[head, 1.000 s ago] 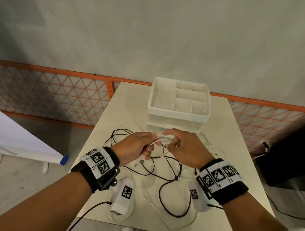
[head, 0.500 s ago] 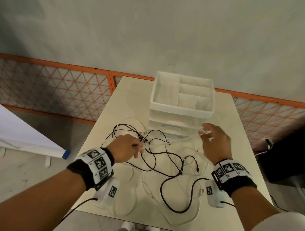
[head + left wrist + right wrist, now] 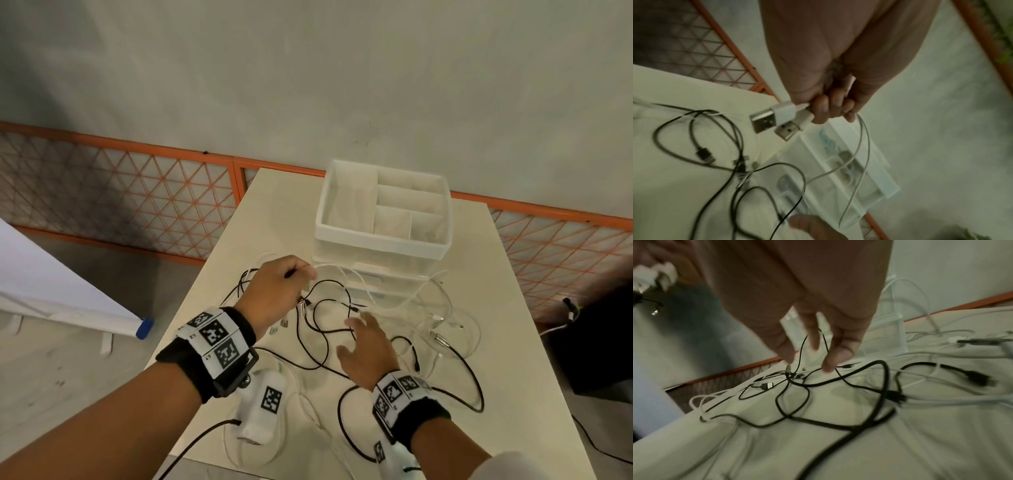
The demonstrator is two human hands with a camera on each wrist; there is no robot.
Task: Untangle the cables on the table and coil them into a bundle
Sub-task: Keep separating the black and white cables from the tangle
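Nearest the person, the right hand (image 3: 368, 353) hangs low over the table (image 3: 513, 359) with its fingers spread and relaxed, gripping nothing; in the right wrist view the fingertips (image 3: 835, 361) sit just above, perhaps brushing, a thin black cable (image 3: 824, 381), though blur makes contact hard to judge. Beneath and around it lies the tangle: black cables (image 3: 323, 337) looping across the middle of the table and white cables (image 3: 431, 301) trailing off to the right.

Further out, the left hand (image 3: 277, 291) is curled tight around white cable ends. The left wrist view shows two USB plugs (image 3: 774, 118) sticking out of the fist and a white strand (image 3: 861, 146) hanging from it in a loop.

Beyond the hands, a white divided organizer box (image 3: 383, 212) stands at the far side of the table, with some white cable lying against its base. Behind the table runs an orange mesh fence (image 3: 137, 192) along the wall. The near cable loops are partly hidden behind the wrists.
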